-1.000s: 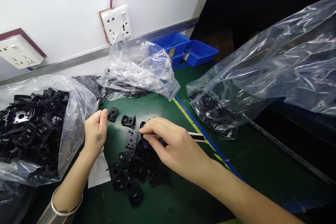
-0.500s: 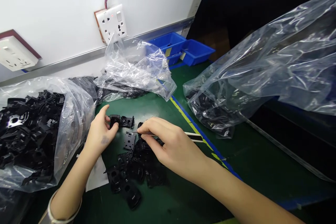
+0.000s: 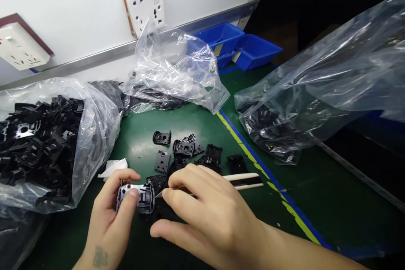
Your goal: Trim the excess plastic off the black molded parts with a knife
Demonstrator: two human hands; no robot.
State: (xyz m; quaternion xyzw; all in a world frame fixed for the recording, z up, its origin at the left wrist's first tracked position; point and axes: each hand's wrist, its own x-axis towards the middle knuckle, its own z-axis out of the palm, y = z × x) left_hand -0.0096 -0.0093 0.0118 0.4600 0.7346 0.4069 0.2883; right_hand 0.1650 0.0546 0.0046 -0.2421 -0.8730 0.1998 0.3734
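Note:
My left hand [image 3: 115, 215] is closed around a black molded plastic part [image 3: 145, 198], thumb on its top face. Light shines off the part's surface. In my right hand [image 3: 209, 211] is a pair of tweezers [image 3: 243, 180] with pale handles. Their thin metal tip points left, close to the right edge of the held part; whether it touches I cannot tell. My right thumb stands away from the fingers. Beyond my hands, several similar black plastic parts [image 3: 162, 161] lie loose on the green tabletop [image 3: 139, 135], some partly hidden by my right hand.
A clear plastic bag full of black parts [image 3: 95, 135] stands at left. Another crumpled clear bag [image 3: 186, 67] lies against the wall, near blue bins [image 3: 257, 50]. At right is a large clear bag [image 3: 316, 88]. White paper [image 3: 114, 166] lies left; blue and yellow tape [image 3: 240, 139] crosses the table.
My left hand has brought a black part nearer to me and turned it. My right hand has moved nearer too, the tweezers beside that part. The view has shifted.

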